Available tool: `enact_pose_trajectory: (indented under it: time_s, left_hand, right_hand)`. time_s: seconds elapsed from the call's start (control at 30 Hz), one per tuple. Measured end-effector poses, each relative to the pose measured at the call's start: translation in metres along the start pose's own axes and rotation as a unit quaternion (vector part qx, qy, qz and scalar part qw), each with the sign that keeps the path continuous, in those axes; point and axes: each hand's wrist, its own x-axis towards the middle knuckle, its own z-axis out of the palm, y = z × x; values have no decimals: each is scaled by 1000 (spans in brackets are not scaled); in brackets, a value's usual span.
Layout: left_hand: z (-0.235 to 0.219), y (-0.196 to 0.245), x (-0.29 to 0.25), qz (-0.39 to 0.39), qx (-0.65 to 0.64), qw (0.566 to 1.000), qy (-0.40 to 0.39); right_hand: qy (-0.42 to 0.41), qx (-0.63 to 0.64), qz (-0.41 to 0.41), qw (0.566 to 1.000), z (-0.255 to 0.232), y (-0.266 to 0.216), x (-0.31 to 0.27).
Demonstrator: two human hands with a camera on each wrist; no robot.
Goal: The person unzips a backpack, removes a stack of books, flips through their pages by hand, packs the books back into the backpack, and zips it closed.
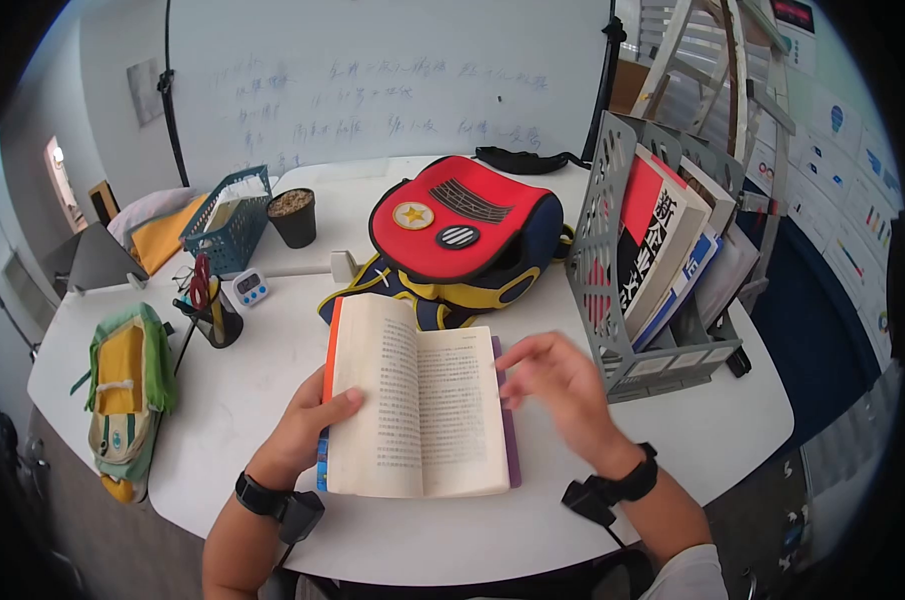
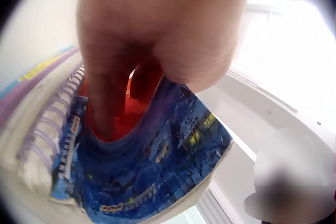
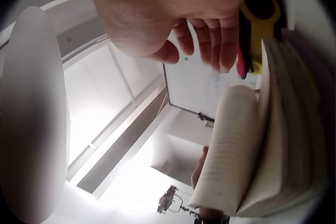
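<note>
An open paperback book [image 1: 418,405] with an orange and blue cover [image 2: 142,176] lies on the white table [image 1: 673,440] in front of me. My left hand [image 1: 308,425] grips its left side, thumb on the page and fingers under the cover. My right hand [image 1: 563,390] hovers just off the book's right edge, fingers relaxed and holding nothing. In the right wrist view the right hand [image 3: 178,19] hangs above the curled pages [image 3: 262,150]. A purple spiral notebook [image 2: 31,124] lies beneath the book.
A red and navy backpack [image 1: 458,240] sits behind the book. A grey file rack [image 1: 663,270] with books stands at the right. At the left are a green pencil pouch [image 1: 128,395], a pen cup [image 1: 213,315], a small timer [image 1: 251,287], a blue basket [image 1: 231,220] and a black pot [image 1: 293,215].
</note>
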Motion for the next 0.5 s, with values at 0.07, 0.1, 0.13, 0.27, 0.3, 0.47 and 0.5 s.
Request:
enact_pose_trajectory:
  time_s: [0.07, 0.1, 0.13, 0.27, 0.3, 0.47, 0.5]
  left_hand:
    - [-2, -2, 1, -3, -2, 1000, 5]
    - [-3, -2, 1, -6, -1, 1000, 9]
    - [-3, -2, 1, -9, 1, 1000, 9]
    - [-3, -3, 1, -4, 2, 1000, 11]
    - [-4, -4, 0, 1, 6, 1000, 12]
    - [-3, -5, -1, -2, 0, 1000, 15]
    - [-3, -5, -1, -1, -1, 1000, 12]
  right_hand:
    - [55, -10, 48, 997, -24, 11, 7]
    - [71, -37, 93, 992, -34, 20, 8]
    - [88, -63, 139, 984, -40, 29, 8]
    - [32, -21, 188, 981, -43, 43, 8]
    - [32, -21, 188, 981, -40, 43, 7]
    - [-33, -49, 190, 980, -22, 42, 0]
    - [-35, -38, 194, 980, -21, 41, 0]
